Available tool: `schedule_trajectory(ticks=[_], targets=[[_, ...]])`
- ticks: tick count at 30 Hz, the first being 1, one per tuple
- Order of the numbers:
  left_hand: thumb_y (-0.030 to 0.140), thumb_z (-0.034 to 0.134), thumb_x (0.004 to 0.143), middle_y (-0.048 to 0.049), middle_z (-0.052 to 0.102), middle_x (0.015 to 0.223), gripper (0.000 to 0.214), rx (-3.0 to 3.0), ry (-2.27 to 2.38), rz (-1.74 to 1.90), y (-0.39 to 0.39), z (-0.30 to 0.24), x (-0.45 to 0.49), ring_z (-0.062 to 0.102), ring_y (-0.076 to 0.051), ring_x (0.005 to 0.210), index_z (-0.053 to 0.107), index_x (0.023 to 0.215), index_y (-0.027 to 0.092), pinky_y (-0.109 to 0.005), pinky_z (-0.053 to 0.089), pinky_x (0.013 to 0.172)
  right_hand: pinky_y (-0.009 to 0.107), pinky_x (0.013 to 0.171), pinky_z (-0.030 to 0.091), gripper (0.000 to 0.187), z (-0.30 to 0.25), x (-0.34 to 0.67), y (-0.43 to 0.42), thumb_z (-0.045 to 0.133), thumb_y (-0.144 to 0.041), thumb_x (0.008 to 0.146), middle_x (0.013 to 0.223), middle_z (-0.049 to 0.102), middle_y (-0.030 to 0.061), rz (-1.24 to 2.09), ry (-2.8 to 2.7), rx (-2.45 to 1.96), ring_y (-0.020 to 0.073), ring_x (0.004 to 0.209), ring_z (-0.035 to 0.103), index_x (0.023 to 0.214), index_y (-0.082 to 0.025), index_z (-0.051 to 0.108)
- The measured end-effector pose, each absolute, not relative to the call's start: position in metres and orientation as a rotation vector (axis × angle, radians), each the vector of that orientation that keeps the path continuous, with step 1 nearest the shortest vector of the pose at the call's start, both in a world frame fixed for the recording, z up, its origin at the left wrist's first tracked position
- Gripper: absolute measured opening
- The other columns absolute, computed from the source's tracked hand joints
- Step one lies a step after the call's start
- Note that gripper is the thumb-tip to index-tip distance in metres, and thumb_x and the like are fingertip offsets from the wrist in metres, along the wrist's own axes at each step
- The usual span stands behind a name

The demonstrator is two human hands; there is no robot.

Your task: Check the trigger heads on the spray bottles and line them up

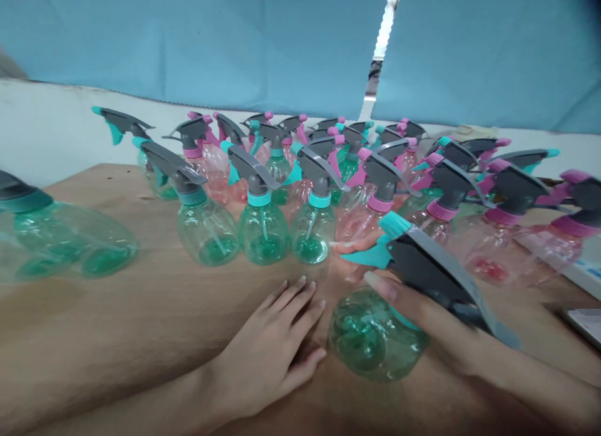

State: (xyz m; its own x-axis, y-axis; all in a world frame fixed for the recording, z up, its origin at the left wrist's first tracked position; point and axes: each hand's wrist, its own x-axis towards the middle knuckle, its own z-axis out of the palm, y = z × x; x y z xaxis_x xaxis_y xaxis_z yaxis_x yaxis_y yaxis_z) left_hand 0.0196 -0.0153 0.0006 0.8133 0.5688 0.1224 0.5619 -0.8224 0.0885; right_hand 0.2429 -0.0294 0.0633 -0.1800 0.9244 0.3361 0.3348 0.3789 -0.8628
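My right hand (422, 317) grips a spray bottle (375, 342) around its neck, just below the grey head with the turquoise trigger. The bottle is clear green and tilted, with its base toward my left hand. Flat on the wooden table (188, 336) lies my left hand (272, 348), its fingers stretched out and nothing in it. Just beyond the fingertips stand two green spray bottles, one in the middle (263, 235) and one beside it (313, 232). Part of my right fingers is hidden behind the held bottle's trigger.
Several pink spray bottles (366, 213) and green ones crowd the back of the table. More green bottles (94, 235) stand at the left edge. A dark-edged flat object (585, 323) lies at the far right. Behind the table hangs a blue curtain (211, 41) over a white wall (56, 129).
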Motion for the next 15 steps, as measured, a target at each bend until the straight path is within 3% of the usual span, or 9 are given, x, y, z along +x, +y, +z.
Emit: schedule_trajectory(ticks=[6, 15], targets=[[0.039, 0.05, 0.096, -0.0152, 0.039, 0.148, 0.054, 2.982, 0.904, 0.211, -0.0155, 0.0, 0.0182, 0.034, -0.031, 0.137, 0.045, 0.14, 0.009, -0.047, 0.032, 0.11, 0.025, 0.068, 0.059, 0.019, 0.062, 0.2435, -0.0288, 0.057, -0.037, 0.09, 0.075, 0.07, -0.0008, 0.823, -1.714, -1.096, 0.0139, 0.067, 0.068, 0.089, -0.03, 0.075], [0.04, 0.051, 0.095, -0.0153, 0.042, 0.146, 0.054, 2.95, 0.924, 0.169, -0.0157, 0.0045, 0.0225, 0.034, -0.031, 0.137, 0.046, 0.139, 0.009, -0.046, 0.033, 0.109, 0.03, 0.064, 0.059, 0.024, 0.0621, 0.2423, -0.0276, 0.058, -0.046, 0.086, 0.072, 0.07, 0.0011, 0.836, -1.687, -1.14, 0.0167, 0.062, 0.067, 0.087, -0.029, 0.074]])
